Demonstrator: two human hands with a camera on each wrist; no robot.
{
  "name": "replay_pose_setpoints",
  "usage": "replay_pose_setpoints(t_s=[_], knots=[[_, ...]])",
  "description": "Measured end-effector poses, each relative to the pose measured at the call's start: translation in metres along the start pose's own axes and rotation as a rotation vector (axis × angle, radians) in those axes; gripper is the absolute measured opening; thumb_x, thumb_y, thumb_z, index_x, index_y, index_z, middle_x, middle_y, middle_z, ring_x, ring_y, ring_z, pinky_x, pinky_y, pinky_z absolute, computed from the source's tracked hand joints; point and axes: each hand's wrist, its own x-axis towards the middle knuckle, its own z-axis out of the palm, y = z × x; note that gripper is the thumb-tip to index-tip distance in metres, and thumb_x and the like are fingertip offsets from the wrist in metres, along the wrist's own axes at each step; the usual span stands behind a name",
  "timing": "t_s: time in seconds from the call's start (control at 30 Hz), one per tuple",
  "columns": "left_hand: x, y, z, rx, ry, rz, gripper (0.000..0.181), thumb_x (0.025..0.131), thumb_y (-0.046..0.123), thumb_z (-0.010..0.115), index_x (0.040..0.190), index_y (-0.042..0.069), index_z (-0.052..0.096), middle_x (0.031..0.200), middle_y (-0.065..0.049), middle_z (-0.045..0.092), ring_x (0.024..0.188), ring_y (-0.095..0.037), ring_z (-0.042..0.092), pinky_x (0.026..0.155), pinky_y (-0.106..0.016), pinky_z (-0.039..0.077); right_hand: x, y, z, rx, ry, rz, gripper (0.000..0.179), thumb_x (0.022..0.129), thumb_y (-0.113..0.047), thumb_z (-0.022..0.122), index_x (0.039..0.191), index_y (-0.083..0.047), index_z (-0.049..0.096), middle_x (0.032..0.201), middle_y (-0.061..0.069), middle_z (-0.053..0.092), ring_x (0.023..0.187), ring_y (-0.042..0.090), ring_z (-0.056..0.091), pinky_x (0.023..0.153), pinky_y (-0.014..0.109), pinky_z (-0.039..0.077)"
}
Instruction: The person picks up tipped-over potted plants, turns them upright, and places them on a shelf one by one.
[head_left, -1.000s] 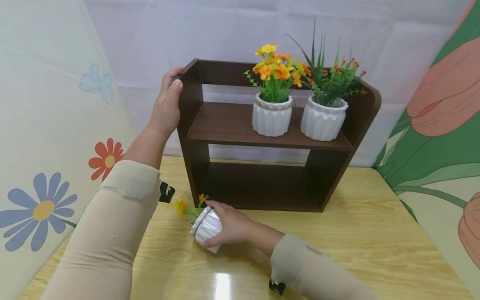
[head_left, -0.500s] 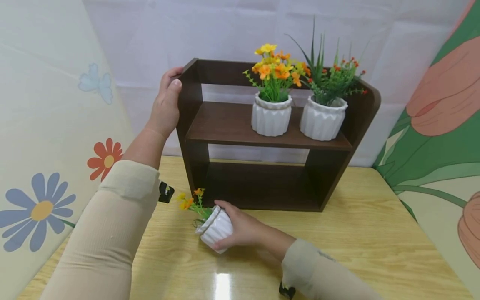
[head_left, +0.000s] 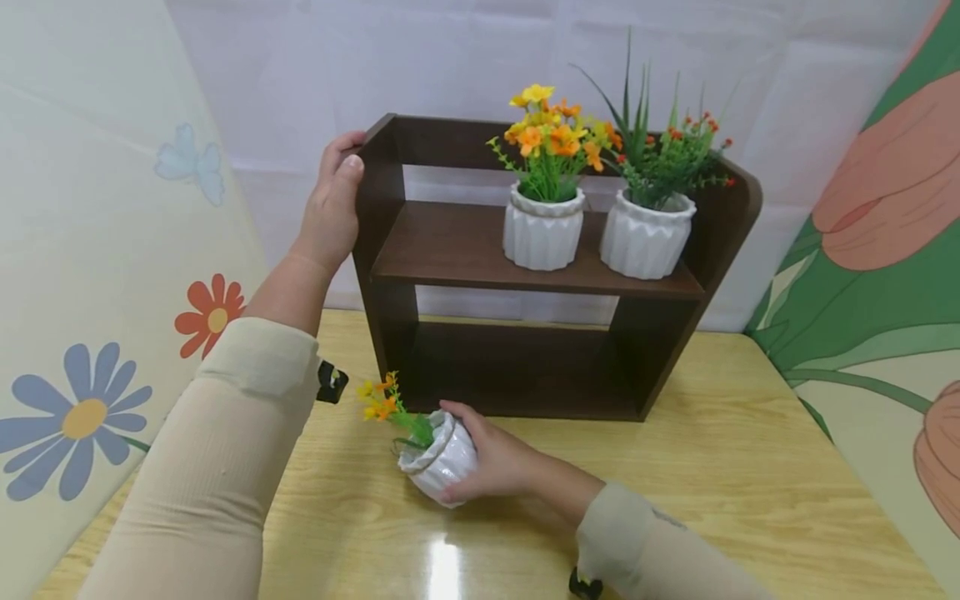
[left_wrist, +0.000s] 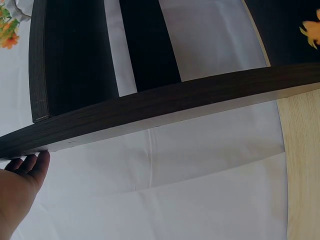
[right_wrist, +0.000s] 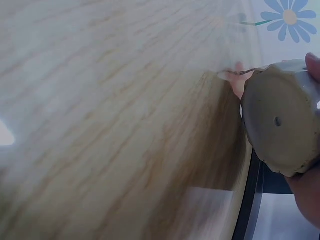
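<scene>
My right hand [head_left: 498, 457] holds a white fluted flowerpot [head_left: 448, 462] with yellow and orange artificial flowers [head_left: 386, 407], thumb and fingers spread round its side. The pot tilts to the left, low over the table in front of the shelf. Its round base [right_wrist: 277, 122] with a small hole faces the right wrist camera. At the upper left corner of a dark brown two-tier shelf [head_left: 450, 250], my left hand [head_left: 333, 200] grips the side panel. In the left wrist view the fingers [left_wrist: 37, 170] touch that panel's outer face.
On the upper tier stand a white pot [head_left: 543, 233] of orange and yellow flowers and another white pot [head_left: 647, 237] with grassy leaves and red blooms. The wooden table [head_left: 750, 467] is bounded by a white cloth [head_left: 465, 50] behind and flower-printed panels [head_left: 82, 208] on both sides.
My right hand has moved a little to the right with the flowerpot, and the pot has turned somewhat more upright, its flowers tipping up. My left hand has stayed on the shelf.
</scene>
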Motion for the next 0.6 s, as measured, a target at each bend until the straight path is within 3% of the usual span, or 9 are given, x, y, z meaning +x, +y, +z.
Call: replay_pose_setpoints(t_s=[0.3, 0.6], knots=[[0.001, 0.0, 0.001, 0.011, -0.002, -0.008, 0.047, 0.103, 0.03, 0.021, 0.148, 0.02, 0.031, 0.142, -0.009, 0.04, 0.116, -0.021, 0.043, 0.096, -0.026, 0.034, -0.009, 0.004, -0.003, 0.092, 0.0, 0.041, 0.117, 0.062, -0.03, 0.092, 0.155, -0.027, 0.02, 0.145, 0.01, 0.044, 0.118, 0.022, 0.051, 0.097, 0.042, 0.045], [0.001, -0.001, 0.001, 0.01, -0.001, -0.009, 0.046, 0.103, 0.03, 0.02, 0.147, 0.02, 0.032, 0.141, -0.008, 0.041, 0.115, -0.017, 0.043, 0.095, -0.023, 0.034, -0.018, 0.015, -0.001, 0.156, 0.029, 0.054, 0.119, 0.061, -0.026, 0.092, 0.155, -0.025, 0.02, 0.148, 0.01, 0.042, 0.128, 0.027, 0.047, 0.105, 0.049, 0.038]])
